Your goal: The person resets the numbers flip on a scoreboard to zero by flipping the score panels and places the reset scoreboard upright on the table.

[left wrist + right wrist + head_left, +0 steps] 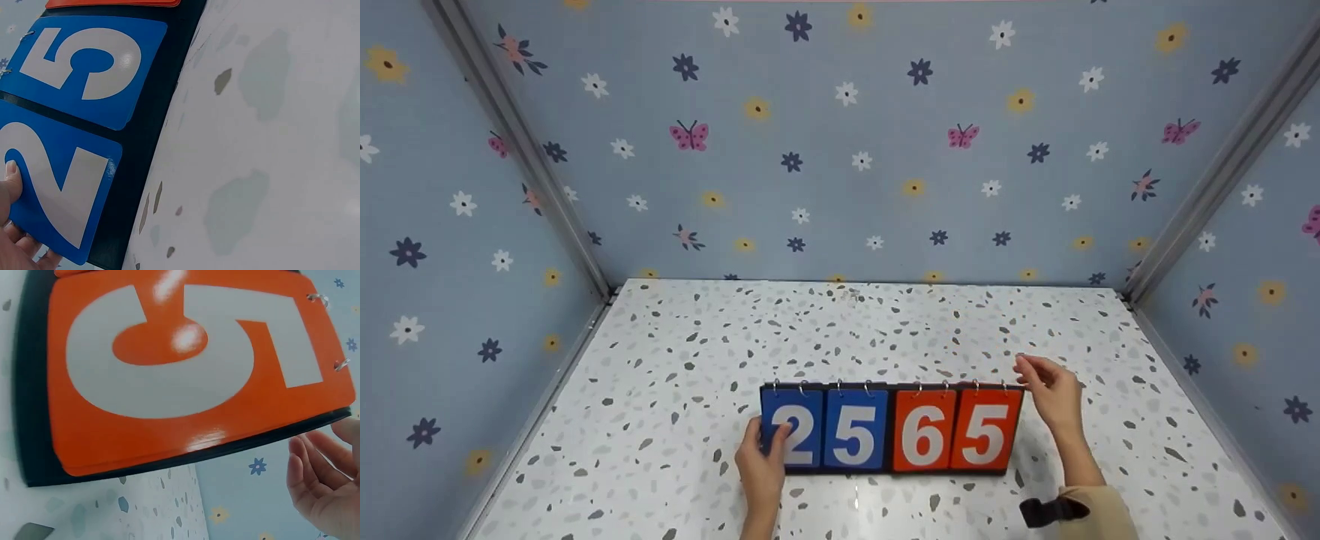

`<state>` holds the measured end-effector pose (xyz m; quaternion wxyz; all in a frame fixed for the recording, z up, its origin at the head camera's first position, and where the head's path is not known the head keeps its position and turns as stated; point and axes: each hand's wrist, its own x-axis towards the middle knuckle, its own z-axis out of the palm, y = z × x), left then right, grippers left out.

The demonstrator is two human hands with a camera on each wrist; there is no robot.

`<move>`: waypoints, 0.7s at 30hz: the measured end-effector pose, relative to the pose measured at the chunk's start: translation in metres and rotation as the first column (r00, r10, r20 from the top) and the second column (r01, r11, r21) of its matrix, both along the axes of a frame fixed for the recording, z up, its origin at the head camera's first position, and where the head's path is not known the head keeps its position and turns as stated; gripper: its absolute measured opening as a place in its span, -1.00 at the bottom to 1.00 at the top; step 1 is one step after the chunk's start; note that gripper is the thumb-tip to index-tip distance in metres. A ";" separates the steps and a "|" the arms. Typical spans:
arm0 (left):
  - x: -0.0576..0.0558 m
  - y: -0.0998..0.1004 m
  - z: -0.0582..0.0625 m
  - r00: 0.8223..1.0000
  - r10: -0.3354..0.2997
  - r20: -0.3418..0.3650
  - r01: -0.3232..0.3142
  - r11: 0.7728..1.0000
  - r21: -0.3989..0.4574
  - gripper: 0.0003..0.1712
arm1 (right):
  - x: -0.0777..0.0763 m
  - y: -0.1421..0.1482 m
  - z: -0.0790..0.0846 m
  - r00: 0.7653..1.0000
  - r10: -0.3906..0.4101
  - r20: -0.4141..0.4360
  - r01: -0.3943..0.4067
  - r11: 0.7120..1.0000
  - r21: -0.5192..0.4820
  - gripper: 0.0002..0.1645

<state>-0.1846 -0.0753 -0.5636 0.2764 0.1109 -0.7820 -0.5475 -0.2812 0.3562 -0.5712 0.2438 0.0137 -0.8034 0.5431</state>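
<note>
**One flip board (891, 431), four cards, 2-5-6-5 showing**

So, the count: one black board is seen on the near half of the tabletop (855, 330), set between two hands. Four cards are carried on it: blue 2 (804, 439), blue 5 (853, 433), red 6 (922, 435), red 5 (982, 433). Eight rings (804, 388) can be counted, two per card. The board's left end is grasped by the left-hand grip (763, 461), thumb over the blue 2. The right-hand grip (1054, 397) is loosely curled by the top right corner, nothing seen in it; whether the corner's touched can't be told.

All four digits are caught only in the head view, same for the black strap (1050, 512) at the tan sleeve (1102, 514). Stacked card edges are shown under the red 5 from the right wrist.
</note>
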 end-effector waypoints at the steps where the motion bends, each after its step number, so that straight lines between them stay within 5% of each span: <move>1: 0.000 0.000 0.000 1.000 0.001 0.006 -0.001 1.000 0.006 -0.74 | 0.002 0.003 -0.007 0.998 -0.017 -0.053 0.017 1.000 0.003 -0.70; 5: 0.000 0.001 0.001 1.000 0.006 0.017 -0.007 1.000 0.014 -0.74 | 0.013 0.008 -0.025 0.977 -0.168 -0.134 0.168 0.986 -0.016 -0.80; 11: 0.001 0.001 0.001 1.000 0.001 0.005 -0.001 1.000 0.016 -0.75 | 0.088 -0.053 0.049 0.977 -0.188 -0.105 0.171 0.974 -0.150 -0.82; 13: 0.001 0.001 0.000 1.000 0.002 -0.003 -0.002 1.000 0.015 -0.75 | 0.094 -0.059 0.045 0.968 -0.230 -0.097 0.217 0.968 -0.128 -0.82; 21: 0.000 0.001 0.001 1.000 0.001 -0.014 -0.001 1.000 0.012 -0.76 | 0.069 -0.031 -0.057 0.932 -0.361 -0.032 0.362 0.931 0.037 -0.77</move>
